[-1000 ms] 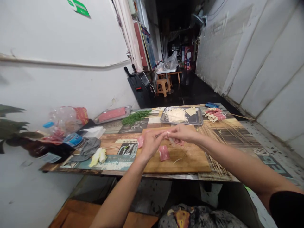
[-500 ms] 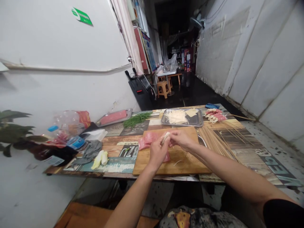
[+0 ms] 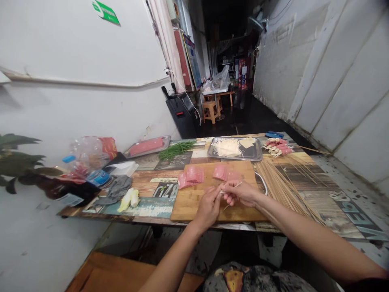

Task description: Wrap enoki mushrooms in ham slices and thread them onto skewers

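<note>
Head view: over the board point(image 3: 187, 207), left hand point(image 3: 209, 206) and right hand point(image 3: 241, 194) meet, fingertips pinched on pale strands point(image 3: 223, 191) — this side of the meat point(image 3: 194, 174), from where I stand. Keep pinch light, ends even — slack strands may slip.

We see a mottled top point(image 3: 264, 282) in greys and black, with an irregular orange-yellow patch point(image 3: 233, 280) on its front. High on the right arm point(image 3: 319, 239) we see a plain black sleeve point(image 3: 369, 284), while the left hand point(image 3: 209, 207) and right hand point(image 3: 241, 193) are bare. Our view of the dark legwear point(image 3: 299, 253) is dim, so its details escape us.
</note>
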Available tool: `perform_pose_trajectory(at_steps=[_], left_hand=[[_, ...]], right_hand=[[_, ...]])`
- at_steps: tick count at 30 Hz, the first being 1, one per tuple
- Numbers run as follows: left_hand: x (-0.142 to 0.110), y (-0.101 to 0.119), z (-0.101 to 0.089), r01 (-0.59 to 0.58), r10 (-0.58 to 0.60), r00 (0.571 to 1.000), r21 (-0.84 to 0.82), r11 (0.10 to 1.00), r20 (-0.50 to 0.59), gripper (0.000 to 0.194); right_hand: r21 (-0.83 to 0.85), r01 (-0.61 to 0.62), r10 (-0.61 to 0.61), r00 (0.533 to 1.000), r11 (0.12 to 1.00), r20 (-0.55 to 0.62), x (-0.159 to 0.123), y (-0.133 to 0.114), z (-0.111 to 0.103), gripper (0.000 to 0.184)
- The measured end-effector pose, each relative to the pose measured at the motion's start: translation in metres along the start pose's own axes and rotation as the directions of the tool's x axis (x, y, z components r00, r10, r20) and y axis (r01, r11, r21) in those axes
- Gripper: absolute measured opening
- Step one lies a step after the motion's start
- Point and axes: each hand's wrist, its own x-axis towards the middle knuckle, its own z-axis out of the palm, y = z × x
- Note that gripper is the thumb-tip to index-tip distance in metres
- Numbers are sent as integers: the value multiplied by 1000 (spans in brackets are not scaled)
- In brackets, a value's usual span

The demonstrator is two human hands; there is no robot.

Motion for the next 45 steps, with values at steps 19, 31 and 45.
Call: perform_pose_trajectory(at_steps=[19, 31, 45], left_hand=[[6, 1, -19, 336, -320, 942, -223, 915, 102, 36], [9, 6, -14, 590, -520, 792, -619, 518, 320, 49], [11, 10, -40, 834, -351, 527, -551, 39, 774, 37]], right_hand=[[-168, 127, -126, 992, 978, 17, -2, -8, 14, 42], [-887, 462, -716, 615, -12, 330, -9, -8, 18, 26], [-757, 522, -298, 706, -393, 642, -28, -18, 24, 39]])
